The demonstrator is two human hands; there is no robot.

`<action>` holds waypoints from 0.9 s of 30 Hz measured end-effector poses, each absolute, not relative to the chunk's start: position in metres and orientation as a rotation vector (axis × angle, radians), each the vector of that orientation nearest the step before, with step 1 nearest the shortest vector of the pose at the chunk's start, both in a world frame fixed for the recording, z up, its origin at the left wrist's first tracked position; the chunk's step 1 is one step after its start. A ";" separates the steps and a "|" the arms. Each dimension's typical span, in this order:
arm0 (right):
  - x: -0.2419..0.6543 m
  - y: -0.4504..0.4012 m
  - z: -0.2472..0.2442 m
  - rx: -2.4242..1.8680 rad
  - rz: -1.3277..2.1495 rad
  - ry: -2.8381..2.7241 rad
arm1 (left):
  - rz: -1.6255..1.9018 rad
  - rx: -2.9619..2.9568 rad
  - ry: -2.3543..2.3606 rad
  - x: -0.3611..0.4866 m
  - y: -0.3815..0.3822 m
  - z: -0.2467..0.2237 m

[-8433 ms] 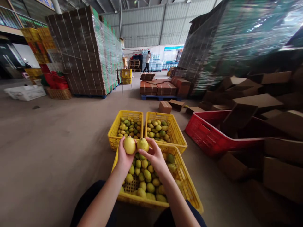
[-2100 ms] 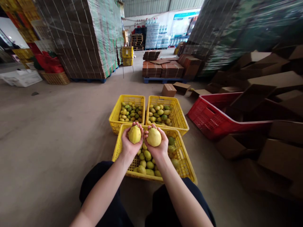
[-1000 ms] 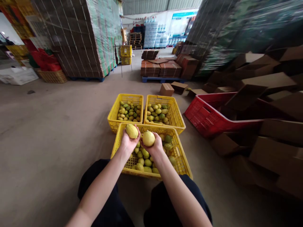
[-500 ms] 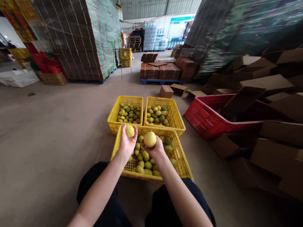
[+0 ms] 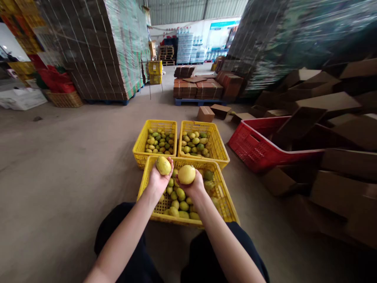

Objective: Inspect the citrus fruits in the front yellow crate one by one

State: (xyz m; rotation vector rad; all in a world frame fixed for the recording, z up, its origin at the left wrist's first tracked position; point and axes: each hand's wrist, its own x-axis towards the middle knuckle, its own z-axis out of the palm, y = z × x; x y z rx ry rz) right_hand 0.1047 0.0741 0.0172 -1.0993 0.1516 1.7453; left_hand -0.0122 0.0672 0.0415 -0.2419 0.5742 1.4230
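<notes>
Now | left hand (image 5: 157, 179) grips lemon (image 5: 163, 165) | right hand (image 5: 193, 188) grips fruit (image 5: 186, 174), likely above crate rim (image 5: 188, 160).

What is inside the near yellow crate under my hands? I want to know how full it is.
The near yellow crate holds loose yellow-green fruits, with mesh floor showing. Both hands and their two fruits hide its far middle.
</notes>
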 end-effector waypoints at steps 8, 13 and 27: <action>0.104 0.075 0.014 -1.045 1.740 0.082 | 1.419 -0.237 0.643 -0.015 0.068 0.040; 0.103 0.075 0.014 -1.106 1.705 0.140 | 1.325 -0.261 0.589 -0.013 0.066 0.038; 0.103 0.071 0.022 -1.142 1.667 0.047 | 1.330 -0.211 0.615 -0.016 0.069 0.034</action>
